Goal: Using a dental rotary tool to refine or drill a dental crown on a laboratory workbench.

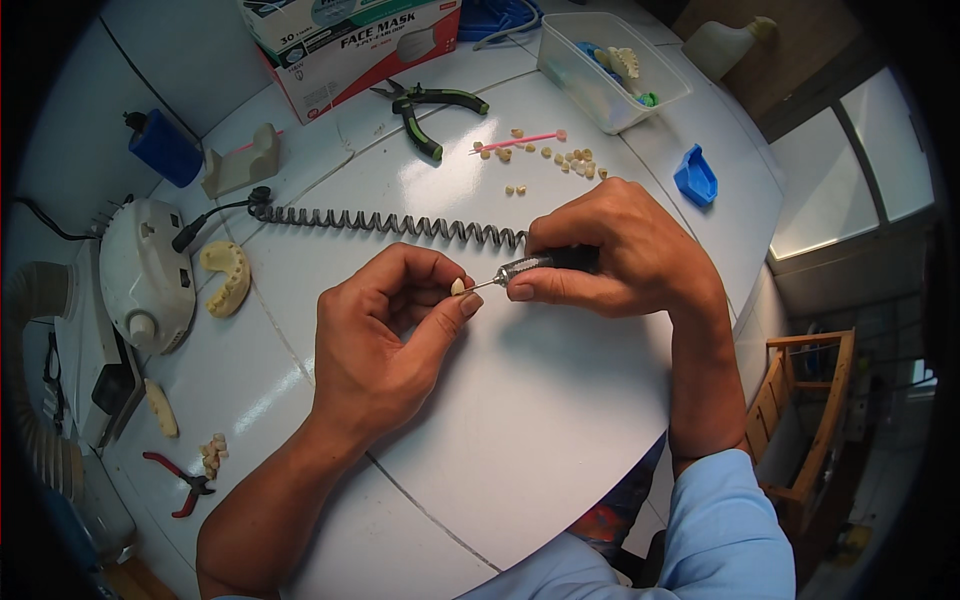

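Observation:
Between the thumb and fingers of my left hand (385,335) is a small cream-coloured artificial tooth (457,286). My right hand (625,250) grips a dental handpiece (530,265), a black and silver rotary tool with a thin bur. The bur's tip points left and reaches the tooth or lies right beside it; I cannot tell whether they touch. A black coiled cord (390,222) runs from behind my right hand to the white control box (150,275) at the left. Both hands are over the middle of the white table (520,400).
Several loose teeth (575,162) and a pink stick (520,141) lie beyond my hands. Pliers (420,105), a mask box (350,55) and a clear tub (610,85) stand farther back. A blue tray (696,177) is at right; a dental cast (225,278) and red-handled cutters (187,484) are at left.

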`<state>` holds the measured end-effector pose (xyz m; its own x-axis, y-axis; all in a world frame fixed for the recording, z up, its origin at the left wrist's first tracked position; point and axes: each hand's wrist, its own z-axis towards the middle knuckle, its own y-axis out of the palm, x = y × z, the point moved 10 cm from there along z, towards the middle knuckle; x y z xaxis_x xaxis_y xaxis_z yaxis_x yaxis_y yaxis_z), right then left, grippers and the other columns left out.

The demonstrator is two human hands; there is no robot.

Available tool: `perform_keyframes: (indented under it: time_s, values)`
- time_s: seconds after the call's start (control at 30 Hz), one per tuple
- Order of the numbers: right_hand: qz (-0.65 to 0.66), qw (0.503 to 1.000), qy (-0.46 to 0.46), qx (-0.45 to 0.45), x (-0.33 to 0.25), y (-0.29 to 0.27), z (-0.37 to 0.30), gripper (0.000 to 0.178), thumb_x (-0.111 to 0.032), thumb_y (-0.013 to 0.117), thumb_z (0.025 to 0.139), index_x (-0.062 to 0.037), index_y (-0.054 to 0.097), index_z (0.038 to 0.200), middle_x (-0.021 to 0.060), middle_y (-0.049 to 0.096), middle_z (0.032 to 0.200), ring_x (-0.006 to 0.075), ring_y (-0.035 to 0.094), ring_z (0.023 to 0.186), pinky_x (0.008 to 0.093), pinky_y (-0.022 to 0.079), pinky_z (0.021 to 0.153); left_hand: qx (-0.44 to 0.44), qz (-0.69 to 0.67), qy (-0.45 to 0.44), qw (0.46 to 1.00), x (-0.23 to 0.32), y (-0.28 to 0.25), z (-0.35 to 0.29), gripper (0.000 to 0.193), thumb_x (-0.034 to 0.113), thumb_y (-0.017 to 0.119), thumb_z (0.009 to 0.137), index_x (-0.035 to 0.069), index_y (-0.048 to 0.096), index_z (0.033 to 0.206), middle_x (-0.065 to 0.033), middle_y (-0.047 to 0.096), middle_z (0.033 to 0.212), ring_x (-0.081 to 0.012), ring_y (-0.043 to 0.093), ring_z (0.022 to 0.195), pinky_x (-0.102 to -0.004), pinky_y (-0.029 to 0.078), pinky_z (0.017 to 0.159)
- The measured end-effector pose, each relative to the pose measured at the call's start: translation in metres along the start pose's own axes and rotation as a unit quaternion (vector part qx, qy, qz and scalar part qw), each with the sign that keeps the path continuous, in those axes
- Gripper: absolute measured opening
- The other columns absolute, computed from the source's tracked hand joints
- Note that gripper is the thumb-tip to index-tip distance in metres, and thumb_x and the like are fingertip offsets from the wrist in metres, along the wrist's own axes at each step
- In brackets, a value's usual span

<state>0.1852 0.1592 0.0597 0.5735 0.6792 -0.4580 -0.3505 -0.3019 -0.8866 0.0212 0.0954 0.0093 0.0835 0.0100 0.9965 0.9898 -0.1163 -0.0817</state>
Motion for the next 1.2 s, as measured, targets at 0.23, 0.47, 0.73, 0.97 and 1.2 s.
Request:
perform_keyframes:
  time_s: [0.23, 0.47, 0.73, 0.97, 1.2]
  values:
    - [-0.007, 1.0, -0.013, 0.001, -0.0037, 0.0002, 0.0019, 0.061, -0.06, 0.081, 0.095, -0.0072, 0.069, 0.068, 0.008, 0.058, 0.054, 0.0303, 0.06, 0.051, 0.0435, 0.044, 0.053, -0.002, 0.0, -0.003, 1.0, -0.0013, -0.0021, -0.0002, 0.019, 0.001, 0.08, 0.1, -0.004, 0.07, 0.116, -0.0083, 0.077, 0.108, -0.0129, 0.075, 0.102, -0.0275, 0.061, 0.095]
    - [0.017, 1.0, 0.005, 0.002, 0.0011, 0.0004, -0.001, 0.061, -0.061, 0.08, 0.095, -0.0072, 0.07, 0.068, 0.0082, 0.057, 0.054, 0.0297, 0.059, 0.051, 0.0434, 0.044, 0.053, -0.002, -0.006, -0.001, 1.0, -0.0009, 0.0007, -0.0003, 0.018, 0.0, 0.08, 0.1, -0.004, 0.07, 0.115, -0.0083, 0.077, 0.107, -0.0132, 0.075, 0.103, -0.0275, 0.061, 0.095]
    - [0.008, 1.0, 0.008, -0.003, 0.0006, -0.0007, 0.0, 0.061, -0.061, 0.081, 0.094, -0.0069, 0.07, 0.068, 0.0079, 0.057, 0.053, 0.0297, 0.059, 0.051, 0.0436, 0.044, 0.053, -0.004, 0.008, 0.004, 1.0, 0.0018, 0.0013, 0.0001, 0.018, -0.001, 0.08, 0.1, -0.004, 0.07, 0.114, -0.0097, 0.077, 0.106, -0.0132, 0.076, 0.1, -0.0275, 0.062, 0.093]
    - [0.012, 1.0, 0.002, 0.0, -0.0001, -0.0008, -0.0002, 0.06, -0.06, 0.081, 0.095, -0.0068, 0.07, 0.068, 0.0078, 0.057, 0.053, 0.0299, 0.059, 0.051, 0.0436, 0.044, 0.053, -0.002, 0.002, 0.005, 1.0, 0.0016, 0.0013, 0.0005, 0.017, -0.001, 0.079, 0.1, -0.004, 0.069, 0.114, -0.01, 0.078, 0.106, -0.013, 0.076, 0.098, -0.0273, 0.063, 0.092]
    - [0.006, 1.0, 0.004, -0.004, 0.0024, 0.0, -0.0008, 0.061, -0.06, 0.081, 0.095, -0.0067, 0.07, 0.068, 0.0082, 0.057, 0.053, 0.0294, 0.059, 0.05, 0.0429, 0.044, 0.053, -0.002, 0.009, 0.0, 1.0, 0.001, 0.001, 0.0005, 0.018, 0.0, 0.08, 0.1, -0.004, 0.069, 0.114, -0.01, 0.077, 0.106, -0.0132, 0.076, 0.099, -0.0278, 0.062, 0.093]
